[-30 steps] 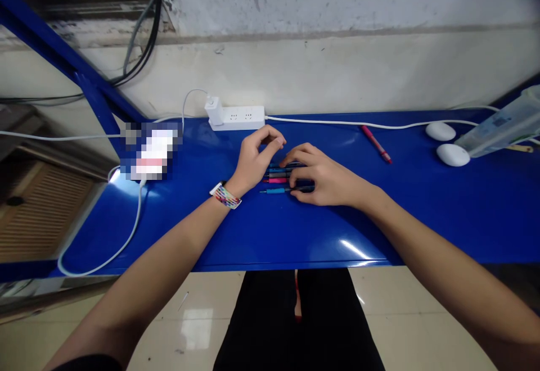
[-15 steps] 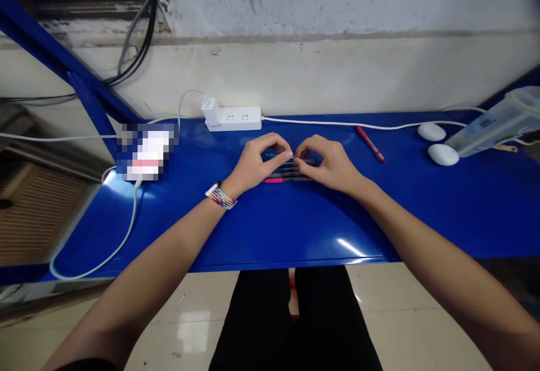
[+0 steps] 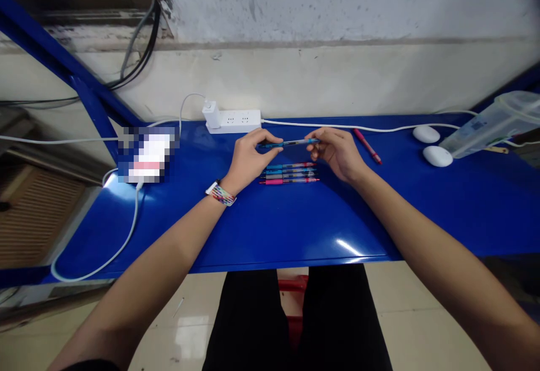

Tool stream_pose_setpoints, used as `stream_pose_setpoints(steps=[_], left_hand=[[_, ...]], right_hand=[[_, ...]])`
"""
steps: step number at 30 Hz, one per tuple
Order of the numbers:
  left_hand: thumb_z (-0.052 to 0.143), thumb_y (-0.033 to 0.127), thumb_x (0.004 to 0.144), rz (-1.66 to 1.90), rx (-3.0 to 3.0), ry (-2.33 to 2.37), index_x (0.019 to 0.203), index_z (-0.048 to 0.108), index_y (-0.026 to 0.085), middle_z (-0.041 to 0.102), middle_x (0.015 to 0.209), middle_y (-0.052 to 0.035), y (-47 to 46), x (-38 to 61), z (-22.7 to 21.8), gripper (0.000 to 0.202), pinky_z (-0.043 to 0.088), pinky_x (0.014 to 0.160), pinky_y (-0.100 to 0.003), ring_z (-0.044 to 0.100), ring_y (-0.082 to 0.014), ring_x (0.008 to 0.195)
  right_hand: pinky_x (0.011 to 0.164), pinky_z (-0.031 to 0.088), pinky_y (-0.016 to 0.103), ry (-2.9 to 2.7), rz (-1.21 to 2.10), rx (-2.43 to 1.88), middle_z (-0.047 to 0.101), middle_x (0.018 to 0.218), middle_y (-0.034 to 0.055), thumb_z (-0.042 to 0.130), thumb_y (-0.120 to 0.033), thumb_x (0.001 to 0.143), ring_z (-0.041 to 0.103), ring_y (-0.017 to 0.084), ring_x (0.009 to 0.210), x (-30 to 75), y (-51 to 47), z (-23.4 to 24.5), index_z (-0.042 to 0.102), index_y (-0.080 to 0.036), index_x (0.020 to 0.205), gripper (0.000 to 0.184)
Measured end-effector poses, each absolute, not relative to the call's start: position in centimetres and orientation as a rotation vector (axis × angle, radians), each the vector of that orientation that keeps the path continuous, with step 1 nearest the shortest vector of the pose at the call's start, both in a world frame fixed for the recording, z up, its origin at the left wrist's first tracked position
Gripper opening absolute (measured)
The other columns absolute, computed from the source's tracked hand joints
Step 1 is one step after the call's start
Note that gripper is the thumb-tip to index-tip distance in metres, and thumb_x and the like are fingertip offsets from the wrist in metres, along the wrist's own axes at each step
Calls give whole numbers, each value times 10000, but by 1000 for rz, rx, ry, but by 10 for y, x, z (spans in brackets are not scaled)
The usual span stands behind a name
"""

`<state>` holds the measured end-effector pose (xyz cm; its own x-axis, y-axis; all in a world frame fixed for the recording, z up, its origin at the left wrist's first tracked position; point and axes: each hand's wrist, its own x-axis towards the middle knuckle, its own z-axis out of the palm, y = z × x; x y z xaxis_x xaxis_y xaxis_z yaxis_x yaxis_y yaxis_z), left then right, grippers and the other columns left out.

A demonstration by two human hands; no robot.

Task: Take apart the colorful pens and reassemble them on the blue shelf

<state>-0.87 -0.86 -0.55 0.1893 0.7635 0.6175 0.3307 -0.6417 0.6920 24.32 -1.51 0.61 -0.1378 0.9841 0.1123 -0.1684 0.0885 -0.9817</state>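
A blue pen (image 3: 290, 143) is held level above the blue table (image 3: 295, 219). My left hand (image 3: 248, 158) pinches its left end and my right hand (image 3: 340, 150) pinches its right end. Just below the hands, several pens (image 3: 289, 173) lie side by side in a neat row on the table, blue ones at the back and a pink one at the front. My left wrist wears a colourful beaded band (image 3: 221, 194).
A red pen (image 3: 367, 145) lies to the right. A white power strip (image 3: 231, 120) with plug and cable sits at the back. Two white oval objects (image 3: 432, 145) and a tipped clear container (image 3: 489, 125) are at far right. A white cable (image 3: 122, 236) loops at left.
Both hands were pressing the pens together on the table. Now they have lifted one blue pen from the row and hold it by its ends above the others.
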Motion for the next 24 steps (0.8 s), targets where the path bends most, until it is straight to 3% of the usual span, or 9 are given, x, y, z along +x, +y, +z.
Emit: stream_pose_setpoints(steps=[7,13,21,24], left_hand=[[862,217,942,1430,1986,1025,1066,876,249,889,1072,-58,-10,-9,-1,128,651,900,-392,821,-220,987],[874,218,938,1428,1968,1032,1073,897,275,892,1088,-60,-9,-11,-1,148,653,942,-414,822,-228,1004],[870,244,935,1391,1959,1053,1046,909,285,888,989,-51,-7,-14,-1,124,622,841,-386,801,-213,906],[841,331,967,1363,1859,1048,985,899,271,854,827,-29,-6,-14,-2,85,613,746,-354,774,-185,753]], right_hand=[[514,531,275,-1220,1270,-925,773,795,34,962,-418,801,637,135,603,243,-16,9,858,-226,865,228],[594,655,316,-1247,1183,-888,794,770,31,1027,-453,742,681,145,618,244,-13,4,886,-227,880,300],[747,743,394,-1310,1136,-935,816,800,48,1027,-451,750,777,189,680,245,-12,6,872,-209,929,338],[784,751,415,-1326,1122,-943,816,808,52,1024,-427,762,792,200,695,244,-13,7,875,-209,933,315]])
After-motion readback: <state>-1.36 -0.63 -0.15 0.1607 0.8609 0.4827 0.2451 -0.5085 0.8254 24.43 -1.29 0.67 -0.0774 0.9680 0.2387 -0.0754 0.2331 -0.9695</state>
